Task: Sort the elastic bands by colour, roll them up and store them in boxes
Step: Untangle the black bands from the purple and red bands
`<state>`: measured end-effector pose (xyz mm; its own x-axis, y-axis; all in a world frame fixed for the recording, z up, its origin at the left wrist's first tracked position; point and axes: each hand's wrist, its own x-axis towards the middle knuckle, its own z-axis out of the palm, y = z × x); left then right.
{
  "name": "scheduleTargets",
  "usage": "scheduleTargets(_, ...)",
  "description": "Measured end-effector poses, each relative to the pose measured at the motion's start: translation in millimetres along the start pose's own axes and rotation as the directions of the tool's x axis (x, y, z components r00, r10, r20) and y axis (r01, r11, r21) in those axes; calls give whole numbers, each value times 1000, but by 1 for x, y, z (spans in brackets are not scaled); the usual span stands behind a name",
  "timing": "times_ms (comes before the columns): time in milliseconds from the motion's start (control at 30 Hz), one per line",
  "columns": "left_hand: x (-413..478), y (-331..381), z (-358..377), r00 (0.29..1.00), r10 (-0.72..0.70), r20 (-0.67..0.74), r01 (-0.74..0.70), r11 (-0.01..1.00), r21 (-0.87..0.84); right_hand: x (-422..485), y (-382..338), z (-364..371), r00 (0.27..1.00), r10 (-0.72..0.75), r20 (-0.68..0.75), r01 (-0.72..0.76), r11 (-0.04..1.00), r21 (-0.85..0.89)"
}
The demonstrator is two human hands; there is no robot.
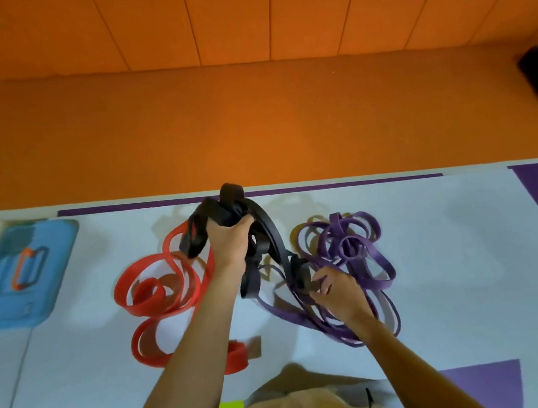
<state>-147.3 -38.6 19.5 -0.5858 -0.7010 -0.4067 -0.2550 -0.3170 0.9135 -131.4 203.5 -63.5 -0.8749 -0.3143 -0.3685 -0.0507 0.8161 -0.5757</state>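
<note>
Matt rubbery bands — red (156,299), purple (353,247), black (270,234) — on a smooth white table (456,246).

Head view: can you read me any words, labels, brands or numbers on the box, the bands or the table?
No text can be read in this view.
Blue box: a small pale patch near its front edge, too blurred to read.
Red bands, black bands, purple bands: no print shows.
Table: purple stripes only, no writing.
</note>
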Motion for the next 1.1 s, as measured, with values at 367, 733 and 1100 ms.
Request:
scheduleTargets(367, -61, 33, 24, 918, 213, 334, -240, 970, 42, 15, -93, -59, 948, -273, 166, -22, 463, 886)
scheduleTargets(733, -59, 77, -8, 802, 166, 574, -330, 924, 194, 29, -116, -125, 872, -490, -3, 333, 587, 738)
scheduleTargets(1100, -42, 42, -51, 855, -95, 509, -295, 719, 630, 56, -90, -80, 904, -413, 109, 261, 736, 625)
